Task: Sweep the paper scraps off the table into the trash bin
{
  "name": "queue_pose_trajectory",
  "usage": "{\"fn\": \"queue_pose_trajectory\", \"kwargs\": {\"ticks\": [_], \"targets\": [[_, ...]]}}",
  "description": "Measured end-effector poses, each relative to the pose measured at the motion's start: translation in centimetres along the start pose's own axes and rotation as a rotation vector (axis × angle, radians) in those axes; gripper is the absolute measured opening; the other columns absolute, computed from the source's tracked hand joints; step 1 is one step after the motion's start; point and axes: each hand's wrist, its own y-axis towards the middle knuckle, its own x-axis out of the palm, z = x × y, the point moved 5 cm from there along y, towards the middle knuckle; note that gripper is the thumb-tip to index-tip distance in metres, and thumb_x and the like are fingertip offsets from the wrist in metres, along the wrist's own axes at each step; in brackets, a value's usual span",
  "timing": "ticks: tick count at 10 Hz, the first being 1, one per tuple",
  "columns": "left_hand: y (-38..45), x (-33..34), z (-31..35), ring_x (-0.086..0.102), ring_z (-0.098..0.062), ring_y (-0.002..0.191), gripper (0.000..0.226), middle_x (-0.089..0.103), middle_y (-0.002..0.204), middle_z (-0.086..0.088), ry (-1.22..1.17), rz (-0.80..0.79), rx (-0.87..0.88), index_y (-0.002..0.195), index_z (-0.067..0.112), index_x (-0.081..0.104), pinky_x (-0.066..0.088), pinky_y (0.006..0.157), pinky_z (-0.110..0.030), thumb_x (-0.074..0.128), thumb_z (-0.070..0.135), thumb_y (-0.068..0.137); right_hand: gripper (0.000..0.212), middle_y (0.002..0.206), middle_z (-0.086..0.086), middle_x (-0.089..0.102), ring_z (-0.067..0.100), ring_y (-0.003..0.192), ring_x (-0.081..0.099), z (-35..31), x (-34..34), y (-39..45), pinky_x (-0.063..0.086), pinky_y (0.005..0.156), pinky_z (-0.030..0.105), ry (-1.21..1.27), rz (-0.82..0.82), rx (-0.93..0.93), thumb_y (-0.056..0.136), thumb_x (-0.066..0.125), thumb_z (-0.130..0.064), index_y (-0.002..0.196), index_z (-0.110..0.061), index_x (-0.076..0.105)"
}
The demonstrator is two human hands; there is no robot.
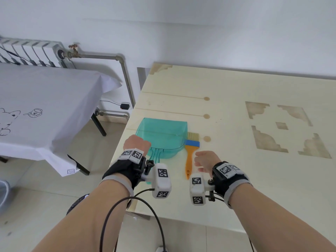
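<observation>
- At the far left edge a grey rounded object [4, 193] sits on the floor; it may be the trash bin, but too little of it shows to tell. If it is, it lies well apart from the tabletop [227, 179], so a loaded pan carried that way could spill.
- The left hand [136, 142] sits at the tabletop's left edge, over the root of the teal dustpan [162, 135] handle. Its fingers are hidden behind the back of the hand, so I cannot tell whether they grasp the handle or hang released. A partial hold could let the pan tip off the edge beside it.
- The dustpan lies flat with its mouth toward the far side; its clear plastic looks light, so brush pressure could push it away instead of loading it.
- The brush [190, 153] lies just right of the pan, bristles away from the person.
- The right hand [206, 160] hovers beside the orange handle, fingers loosely curled and holding nothing. A hasty grab could knock the brush against the pan.
- No loose paper scraps show anywhere; the pale brown shapes [283, 128] at right look like flat marks in the surface, though I cannot be sure. Sweeping them may achieve nothing.
</observation>
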Motion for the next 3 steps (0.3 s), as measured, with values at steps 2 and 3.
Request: {"fn": "queue_pose_trajectory", "kwargs": {"ticks": [2, 3], "targets": [[-0.5, -0.8, 3.5, 0.057, -0.03, 0.112, 0.027, 0.063, 0.119, -0.012, -0.044, 0.062, 0.133, 0.113, 0.005, 0.062, 0.044, 0.091, -0.032, 0.044, 0.005, 0.093, 0.02, 0.081, 0.008, 0.062, 0.018, 0.073, 0.061, -3.3, -1.9, -3.0, 0.051, 0.068, 0.028, 0.189, 0.084, -0.043, 0.093, 0.051, -0.005, 0.109, -0.003, 0.062], [-0.5, -1.3, 5.2, 0.058, -0.031, 0.112, 0.03, 0.063, 0.119, -0.013, -0.064, 0.044, 0.155, 0.112, 0.004, 0.064, 0.044, 0.093, -0.032, 0.039, 0.004, 0.094, 0.016, 0.083, 0.01, 0.063, 0.019, 0.073, 0.061, -4.8, -3.3, -4.1, 0.051, 0.07, 0.03, 0.274, 0.106, -0.106, 0.094, 0.051, -0.006, 0.106, -0.003, 0.061]]}}
